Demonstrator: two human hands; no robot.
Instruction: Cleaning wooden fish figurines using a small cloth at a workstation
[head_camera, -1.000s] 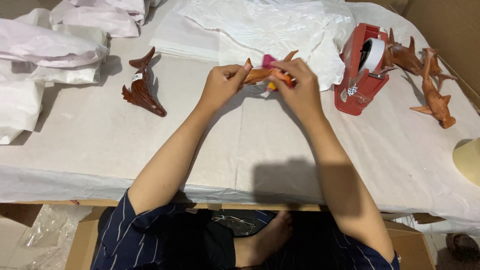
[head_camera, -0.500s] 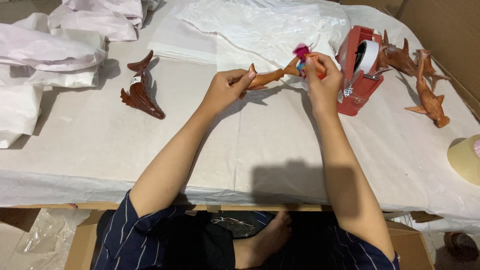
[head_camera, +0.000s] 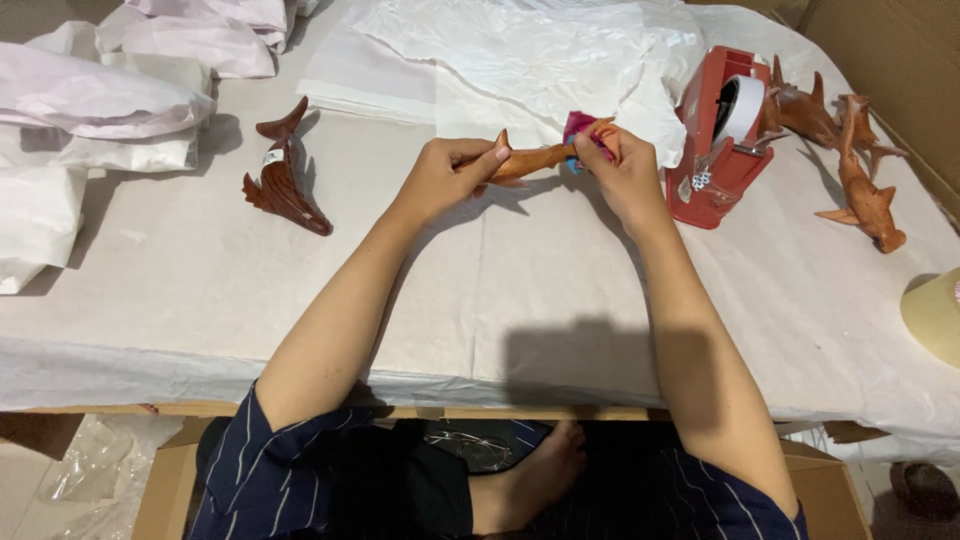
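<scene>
I hold a small brown wooden fish (head_camera: 530, 160) up over the white table (head_camera: 500, 300), with my left hand (head_camera: 440, 180) pinched tight on one end and my right hand (head_camera: 625, 175) closed on the other end. My right fingers also press a pink bit (head_camera: 580, 128) onto it. A red tape holder (head_camera: 722, 140) sits just beside my right hand, and another dark wooden fish (head_camera: 283, 180) lies well off to the left.
</scene>
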